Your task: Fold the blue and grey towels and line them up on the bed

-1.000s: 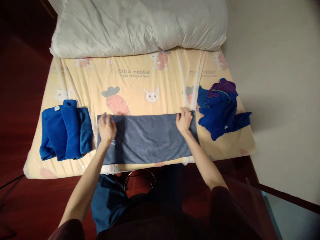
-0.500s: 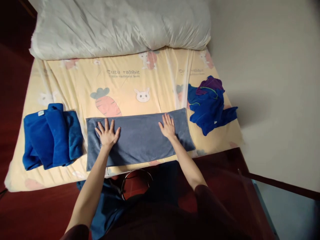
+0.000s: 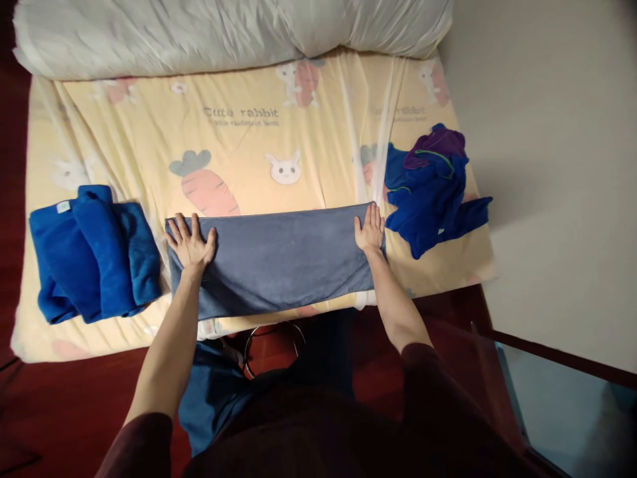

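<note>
A grey-blue towel point(image 3: 288, 255) lies flat as a long strip along the near edge of the bed. My left hand point(image 3: 191, 244) rests palm down on its left end, fingers spread near the far left corner. On the towel's right end lies my right hand point(image 3: 370, 229), also flat, its fingertips close to the far right corner and the thumb apart. Neither hand grips the cloth. To the left sits a folded blue fleece-like cloth point(image 3: 92, 259) with a small white tag. Right of the towel is a crumpled blue and purple cloth point(image 3: 423, 199) with green trim.
The bed sheet point(image 3: 298, 143) is yellow with rabbits and carrots. A rolled white quilt point(image 3: 223, 33) lies along its far side. A pale wall point(image 3: 542, 166) borders the right. Below the near edge, a round metal-rimmed stool point(image 3: 275, 345) stands on the red-brown floor point(image 3: 40, 411).
My hands have slid apart, the left one leftward and the right one rightward, to the towel's two ends. The view has shifted slightly, so the bed appears higher.
</note>
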`<state>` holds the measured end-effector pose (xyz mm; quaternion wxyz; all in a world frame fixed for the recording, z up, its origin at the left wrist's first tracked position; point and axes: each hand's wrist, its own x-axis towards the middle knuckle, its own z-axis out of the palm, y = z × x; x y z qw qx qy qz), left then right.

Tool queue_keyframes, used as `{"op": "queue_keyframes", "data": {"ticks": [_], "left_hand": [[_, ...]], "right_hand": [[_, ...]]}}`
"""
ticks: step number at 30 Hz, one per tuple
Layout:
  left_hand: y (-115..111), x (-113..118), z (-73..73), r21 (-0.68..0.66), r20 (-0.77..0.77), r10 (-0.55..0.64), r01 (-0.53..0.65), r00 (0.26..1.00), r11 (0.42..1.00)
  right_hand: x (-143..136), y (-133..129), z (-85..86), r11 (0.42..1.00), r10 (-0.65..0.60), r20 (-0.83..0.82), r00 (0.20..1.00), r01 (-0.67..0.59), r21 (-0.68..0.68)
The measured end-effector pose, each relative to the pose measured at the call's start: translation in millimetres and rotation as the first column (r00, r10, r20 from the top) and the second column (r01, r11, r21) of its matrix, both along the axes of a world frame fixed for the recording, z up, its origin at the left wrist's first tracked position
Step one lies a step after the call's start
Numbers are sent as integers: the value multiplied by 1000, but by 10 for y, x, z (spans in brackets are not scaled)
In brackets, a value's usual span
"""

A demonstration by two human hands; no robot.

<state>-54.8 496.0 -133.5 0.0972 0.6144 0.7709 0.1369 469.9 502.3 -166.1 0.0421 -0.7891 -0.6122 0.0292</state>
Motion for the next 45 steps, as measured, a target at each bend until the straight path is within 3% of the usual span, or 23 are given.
{"op": "queue_keyframes", "data": {"ticks": [3,6,9,12,15,18,23,25,28,32,34,40,45], "left_hand": [[-27,-67,40,-34,4,-34,34,999,999],[-202,23,95,-58,5,-71,71,997,996],[-592,419,111,-25,23,-144,144,989,989],[-1088,921,96,5,62,-295,295,953,955],[-1479,1136,106,13,75,-289,289,954,957],[-1657,946,151,2,63,-190,191,980,982],[-1694,397,228,11,-26,19,-19,999,1000],[-1689,268,237,-1,-50,52,-52,997,999],[-1678,174,229,-30,-54,51,-53,997,998],[-1747,109,217,-39,-28,22,-23,999,999],[-1856,74,219,-29,-27,6,-7,1000,1000],[-2259,-24,214,-17,-77,-33,32,997,999],[-2342,-31,189,-17,-58,-25,24,998,1000]], "right_hand": [[-37,9,105,997,-23,-39,999,20,-80],[-382,-128,238,997,16,-83,996,-22,-71],[-1106,-492,316,976,218,-177,960,-217,26],[-1881,-933,325,921,388,-288,876,-384,72],[-2201,-1215,312,907,419,-315,852,-409,99],[-1881,-1288,310,926,377,-311,872,-366,95],[-691,-1326,305,993,115,-259,959,-103,60],[-287,-1394,296,998,27,-231,972,-12,64],[108,-1560,296,991,-52,-239,970,80,110],[333,-1843,323,928,-236,-282,930,302,218],[381,-1957,340,912,-285,-337,897,362,192],[423,-2026,428,917,-328,-543,773,399,13],[428,-2010,515,899,-386,-565,729,436,-51]]}}
